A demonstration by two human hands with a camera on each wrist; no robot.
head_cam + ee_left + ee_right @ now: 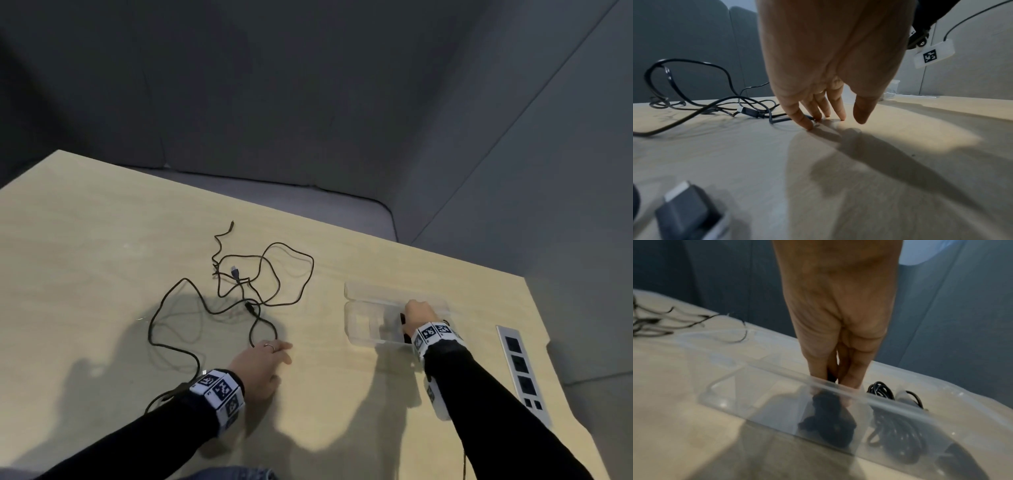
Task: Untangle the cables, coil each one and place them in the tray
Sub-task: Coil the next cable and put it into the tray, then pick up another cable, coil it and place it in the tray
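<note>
Head view: nearest, the left hand (262,368) rests on the counter (102,240), fingers (803,119) straight, touching the tangled cables (246,284), likely steadying them. Farther, right of the tangle, the right hand (419,317) lowers a pinched coiled cable (828,417) into the clear tray (359,322), beside another coil (896,423).

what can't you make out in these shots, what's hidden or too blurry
- Head view: the right hand covers what it lowers into the clear tray.
- Right wrist view: the dark bundle is blurred behind the tray wall; its grip is unclear.
- Head view: how many tangled cables cannot be counted.
</note>
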